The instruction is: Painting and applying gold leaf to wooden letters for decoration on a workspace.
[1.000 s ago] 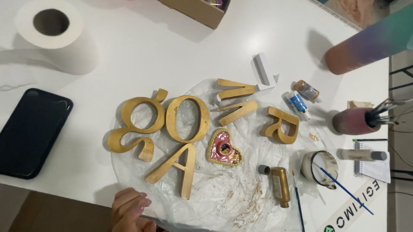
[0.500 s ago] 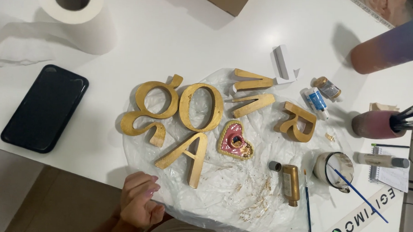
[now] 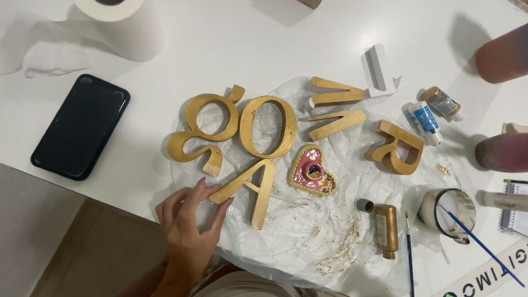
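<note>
Here, one hand (image 3: 188, 222), seemingly the left, reaches in from the bottom edge, fingers (image 3: 199, 187) loosely spread and holding nothing; its fingertips touch the foot of a gold letter A (image 3: 248, 188). The other hand is out of view.

Six gold letters lie on a crumpled plastic sheet (image 3: 307, 244) on a white table (image 3: 221, 41): the A, an S (image 3: 196, 155), a g (image 3: 212, 114), an O (image 3: 269, 126), an M (image 3: 335, 107) on its side and an R (image 3: 397, 147). One pink heart (image 3: 312, 172) sits just beside the A.

The A lies near the table's front edge, with little room below it. To its right is a patch of sheet smeared with gold paint, then one gold bottle (image 3: 386, 230) lying flat with its cap (image 3: 364, 205) off, and two brushes (image 3: 410, 259), one of them in a cup (image 3: 447, 211).

Left of the sheet lies one black phone (image 3: 81, 126); behind it stands one paper roll (image 3: 119, 17). Two small tubes (image 3: 432, 110) lie near the R.
</note>
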